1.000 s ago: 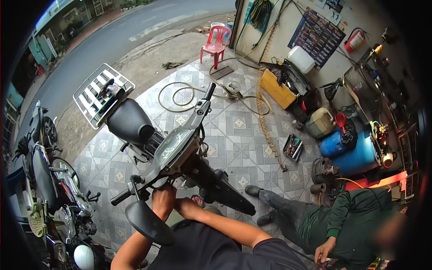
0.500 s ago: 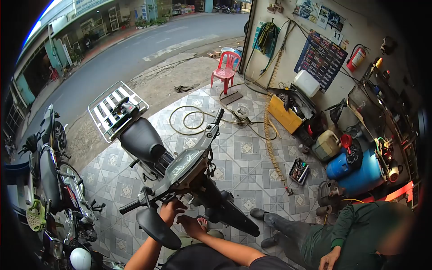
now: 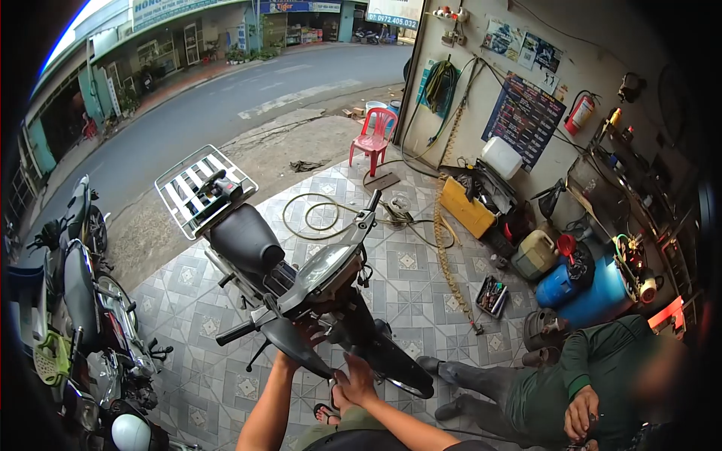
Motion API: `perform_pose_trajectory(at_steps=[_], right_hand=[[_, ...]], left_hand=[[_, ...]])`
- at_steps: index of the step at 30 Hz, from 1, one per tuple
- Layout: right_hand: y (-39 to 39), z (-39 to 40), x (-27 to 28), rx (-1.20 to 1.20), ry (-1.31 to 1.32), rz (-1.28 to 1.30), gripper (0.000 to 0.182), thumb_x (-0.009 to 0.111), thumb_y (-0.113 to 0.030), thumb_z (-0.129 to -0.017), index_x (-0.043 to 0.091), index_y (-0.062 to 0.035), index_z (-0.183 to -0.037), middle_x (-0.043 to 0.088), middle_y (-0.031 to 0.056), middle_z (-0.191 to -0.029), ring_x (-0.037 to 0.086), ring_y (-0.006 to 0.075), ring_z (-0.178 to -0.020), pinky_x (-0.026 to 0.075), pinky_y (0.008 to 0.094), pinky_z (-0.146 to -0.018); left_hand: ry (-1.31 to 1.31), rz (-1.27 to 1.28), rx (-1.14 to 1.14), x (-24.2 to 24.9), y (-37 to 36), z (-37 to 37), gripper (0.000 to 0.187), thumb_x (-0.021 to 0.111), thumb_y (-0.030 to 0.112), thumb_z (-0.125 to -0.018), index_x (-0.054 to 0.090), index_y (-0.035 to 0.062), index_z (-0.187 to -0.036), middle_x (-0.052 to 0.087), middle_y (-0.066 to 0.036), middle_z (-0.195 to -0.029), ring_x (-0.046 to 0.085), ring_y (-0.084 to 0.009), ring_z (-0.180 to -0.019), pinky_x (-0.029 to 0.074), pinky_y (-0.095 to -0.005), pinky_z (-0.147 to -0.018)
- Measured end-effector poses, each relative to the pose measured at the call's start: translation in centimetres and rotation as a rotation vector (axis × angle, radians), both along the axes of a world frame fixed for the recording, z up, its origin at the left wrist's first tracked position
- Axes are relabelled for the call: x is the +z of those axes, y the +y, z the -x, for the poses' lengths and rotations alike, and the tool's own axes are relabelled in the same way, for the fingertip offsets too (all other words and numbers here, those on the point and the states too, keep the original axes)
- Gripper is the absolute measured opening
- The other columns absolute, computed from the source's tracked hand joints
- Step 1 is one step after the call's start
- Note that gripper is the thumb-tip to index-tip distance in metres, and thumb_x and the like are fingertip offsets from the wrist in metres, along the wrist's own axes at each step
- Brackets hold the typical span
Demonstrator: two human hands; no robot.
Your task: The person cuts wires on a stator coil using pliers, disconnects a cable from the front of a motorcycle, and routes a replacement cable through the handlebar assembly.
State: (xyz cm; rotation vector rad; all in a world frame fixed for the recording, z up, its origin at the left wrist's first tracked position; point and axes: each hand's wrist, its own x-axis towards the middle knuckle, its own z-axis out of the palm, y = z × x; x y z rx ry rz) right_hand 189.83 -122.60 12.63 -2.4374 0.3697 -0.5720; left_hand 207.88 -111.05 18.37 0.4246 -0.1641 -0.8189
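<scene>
A scooter (image 3: 297, 289) with its front panels off stands before me, its handlebar turned at an angle. The black rear-view mirror (image 3: 292, 344) juts toward me from the handlebar. Behind this mirror reaches my left hand (image 3: 284, 362), its fingers mostly hidden near the scooter's bare front. My right hand (image 3: 356, 379) is beside the mirror's lower tip, close to the front fender (image 3: 402, 372). Its partly visible fingers look stretched out, with nothing seen in them.
Another person (image 3: 579, 383) sits at the right, legs stretched toward the front wheel. Parked motorbikes (image 3: 83, 301) line the left. A tool tray (image 3: 492, 295), a blue drum (image 3: 598, 293), a yellow case (image 3: 466, 207), a coiled hose (image 3: 316, 197) and a red chair (image 3: 374, 139) stand around.
The handlebar and mirror have turned, so the mirror now covers most of my left hand. My right hand has shifted right. The other person's hand has moved up a little.
</scene>
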Motion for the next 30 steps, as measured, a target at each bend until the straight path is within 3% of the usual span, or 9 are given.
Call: perform_pose_trajectory(at_steps=[4, 7, 10, 15, 17, 21, 25, 30], right_hand=[[-3.2, 6.6, -3.2, -0.167, 0.1, -0.007, 0.054, 0.061, -0.033, -0.085, 0.048, -0.0057, -0.13, 0.05, 0.0201, -0.128, 0.046, 0.0398, -0.117, 0.036, 0.0469, -0.098], [-4.6, 12.0, -4.9, -0.309, 0.349, -0.119, 0.05, 0.058, -0.037, -0.087, 0.052, -0.0068, -0.126, 0.051, 0.0209, -0.126, 0.046, 0.0403, -0.117, 0.036, 0.0475, -0.098], [-5.7, 16.9, -8.2, -0.434, 0.547, -0.205, 0.048, 0.054, -0.042, -0.088, 0.055, -0.0073, -0.121, 0.054, 0.0214, -0.123, 0.048, 0.0404, -0.116, 0.037, 0.0478, -0.098], [-8.1, 22.5, -13.9, -0.653, 0.805, -0.393, 0.052, 0.044, -0.05, -0.09, 0.063, -0.0056, -0.11, 0.062, 0.0217, -0.111, 0.055, 0.0399, -0.109, 0.043, 0.0479, -0.092], [-9.2, 23.9, -16.1, -0.714, 0.827, -0.438, 0.053, 0.043, -0.05, -0.091, 0.065, -0.0044, -0.104, 0.064, 0.022, -0.106, 0.058, 0.0395, -0.104, 0.045, 0.0477, -0.089], [-12.3, 23.8, -15.7, -0.703, 0.806, -0.51, 0.055, 0.041, -0.053, -0.091, 0.066, -0.0039, -0.099, 0.064, 0.0214, -0.103, 0.059, 0.0398, -0.101, 0.046, 0.0472, -0.087], [-16.3, 22.2, -14.3, -0.68, 0.741, -0.579, 0.056, 0.041, -0.052, -0.091, 0.066, -0.0022, -0.098, 0.064, 0.0232, -0.104, 0.059, 0.0403, -0.102, 0.045, 0.0467, -0.088], [-21.0, 19.7, -12.1, -0.716, 0.675, -0.566, 0.058, 0.041, -0.052, -0.091, 0.066, -0.0007, -0.1, 0.062, 0.0258, -0.105, 0.057, 0.0408, -0.105, 0.044, 0.0466, -0.088]], left_hand=[[-0.141, -0.12, 0.168, -4.4, -0.1, 0.0, 0.031, 0.056, 0.028, -0.09, 0.059, 0.0077, -0.113, 0.062, -0.006, -0.101, 0.059, -0.0243, -0.096, 0.048, -0.0407, -0.083], [-0.278, -0.23, 0.289, -6.1, -0.9, 0.7, 0.025, 0.059, 0.025, -0.09, 0.061, 0.006, -0.107, 0.063, -0.005, -0.094, 0.06, -0.0202, -0.084, 0.048, -0.0361, -0.075], [-0.674, -1.005, 0.638, -2.1, -2.7, 0.9, 0.02, 0.058, 0.024, -0.093, 0.061, 0.0041, -0.097, 0.06, -0.003, -0.082, 0.055, -0.0152, -0.072, 0.044, -0.0317, -0.064], [-0.62, -0.896, 0.842, -4.2, -4.2, 1.0, 0.022, 0.055, 0.025, -0.094, 0.061, 0.0034, -0.092, 0.059, -0.003, -0.077, 0.052, -0.013, -0.07, 0.041, -0.0311, -0.06], [-0.614, -0.959, 0.89, -3.4, -4.5, 1.0, 0.019, 0.054, 0.02, -0.093, 0.06, 0.0029, -0.098, 0.063, -0.006, -0.086, 0.059, -0.0134, -0.075, 0.046, -0.0284, -0.065], [-0.644, -1.054, 0.895, -0.5, -4.7, 2.0, 0.02, 0.051, 0.019, -0.093, 0.06, 0.0036, -0.101, 0.065, -0.006, -0.089, 0.061, -0.0141, -0.074, 0.047, -0.0252, -0.066], [-0.562, -0.83, 0.922, -3.4, -5.1, 1.0, 0.023, 0.044, 0.022, -0.096, 0.058, 0.0031, -0.096, 0.063, -0.005, -0.083, 0.06, -0.0156, -0.074, 0.046, -0.0289, -0.064], [-0.479, -0.883, 1.055, -4.3, -5.2, 0.4, 0.025, 0.045, 0.023, -0.095, 0.058, 0.0019, -0.097, 0.064, -0.006, -0.087, 0.06, -0.0161, -0.077, 0.047, -0.0297, -0.067]])
